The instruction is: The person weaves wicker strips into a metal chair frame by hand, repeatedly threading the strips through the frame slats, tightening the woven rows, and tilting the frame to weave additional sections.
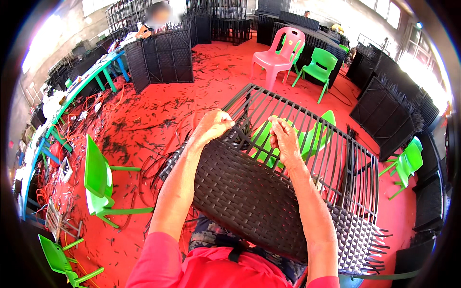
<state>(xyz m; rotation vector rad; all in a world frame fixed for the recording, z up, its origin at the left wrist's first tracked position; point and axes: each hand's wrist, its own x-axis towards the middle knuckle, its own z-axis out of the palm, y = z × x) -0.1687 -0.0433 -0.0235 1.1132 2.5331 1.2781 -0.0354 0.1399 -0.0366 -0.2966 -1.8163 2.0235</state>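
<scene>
Across my lap lies a dark-brown woven panel point(249, 187), a tight basket weave of flat plastic strips on a slatted frame. Beyond the weave, the frame's bare dark bars point(331, 149) stand apart, with the floor and a green chair showing through. Over the left part of the bars, near the weave's far edge, is my left hand point(214, 126), its fingers curled in a pinch. My right hand point(283, 138) is raised above the middle bars, fingers closed with the thumb up. What either hand holds is too thin or hidden to make out. Loose strip ends point(377, 245) stick out at the panel's right edge.
Green plastic chairs point(98, 177) stand at my left, far right and beneath the frame. A pink chair point(283, 53) is ahead. Cut strips point(158, 115) litter the red floor. Dark woven panels point(161, 57) lean around the room, with a long blue-green table point(72, 101) at left.
</scene>
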